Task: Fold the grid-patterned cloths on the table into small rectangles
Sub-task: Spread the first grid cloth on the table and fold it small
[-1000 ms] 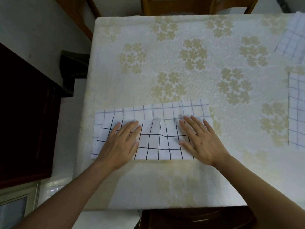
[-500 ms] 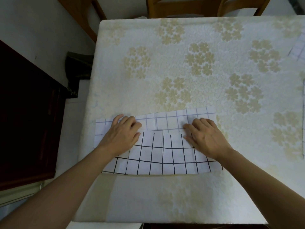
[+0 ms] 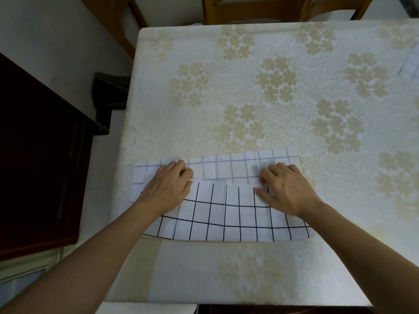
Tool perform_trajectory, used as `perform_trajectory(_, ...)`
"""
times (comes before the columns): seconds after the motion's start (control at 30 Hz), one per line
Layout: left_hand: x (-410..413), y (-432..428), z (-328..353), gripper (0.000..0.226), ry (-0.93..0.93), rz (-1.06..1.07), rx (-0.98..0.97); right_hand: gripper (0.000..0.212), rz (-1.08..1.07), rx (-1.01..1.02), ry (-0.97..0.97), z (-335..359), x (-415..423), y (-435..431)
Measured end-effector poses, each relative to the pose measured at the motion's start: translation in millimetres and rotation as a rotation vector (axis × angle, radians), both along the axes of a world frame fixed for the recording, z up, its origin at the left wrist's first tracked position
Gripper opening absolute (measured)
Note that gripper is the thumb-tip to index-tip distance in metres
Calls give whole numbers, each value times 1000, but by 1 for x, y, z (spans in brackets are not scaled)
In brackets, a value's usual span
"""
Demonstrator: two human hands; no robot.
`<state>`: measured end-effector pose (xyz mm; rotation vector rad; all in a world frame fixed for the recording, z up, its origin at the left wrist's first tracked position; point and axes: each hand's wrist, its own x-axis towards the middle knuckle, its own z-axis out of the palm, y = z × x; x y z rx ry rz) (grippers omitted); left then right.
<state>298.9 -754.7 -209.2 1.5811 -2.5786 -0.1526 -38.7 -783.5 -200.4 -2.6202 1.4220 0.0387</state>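
Observation:
A white grid-patterned cloth (image 3: 226, 214) lies near the table's front edge, folded over itself: the near layer shows bold black lines, and a strip with faint blue lines (image 3: 235, 166) shows behind it. My left hand (image 3: 167, 189) rests on the cloth's left part, fingers curled at the upper edge of the near layer. My right hand (image 3: 288, 189) sits on the right part, fingers pinching that same edge. Another grid cloth (image 3: 411, 66) peeks in at the right frame edge.
The table (image 3: 249, 87) carries a cream tablecloth with beige flower clusters. Wooden chairs (image 3: 254, 10) stand behind its far edge. A dark wooden cabinet (image 3: 34, 155) and a small dark object (image 3: 108, 96) are on the floor side at the left.
Both hands went from lying flat on the cloth to curling their fingers at the folded layer's upper edge. The camera view shifted, so the cloths at the right mostly left the frame.

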Motion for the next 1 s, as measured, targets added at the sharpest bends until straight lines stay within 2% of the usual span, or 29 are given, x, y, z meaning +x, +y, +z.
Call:
perform_trajectory(0.13,0,1,-1,20,9,-9,-29,36,-23,45,-28,-3,-4,3)
perform_trajectory(0.4,8,-1,4,12,-29,56,-28,13,75,32,-136,6,-7,-7)
perform_trajectory(0.5,14,-4,10,16,-56,102,-35,4,108,-16,-154,12,0,-20)
perform_trajectory(0.73,25,-13,18,31,-156,202,-78,6,103,-68,-97,15,17,-50)
perform_trajectory(1.0,27,-32,7,30,-179,243,-143,4,31,-234,-76,-7,21,-71)
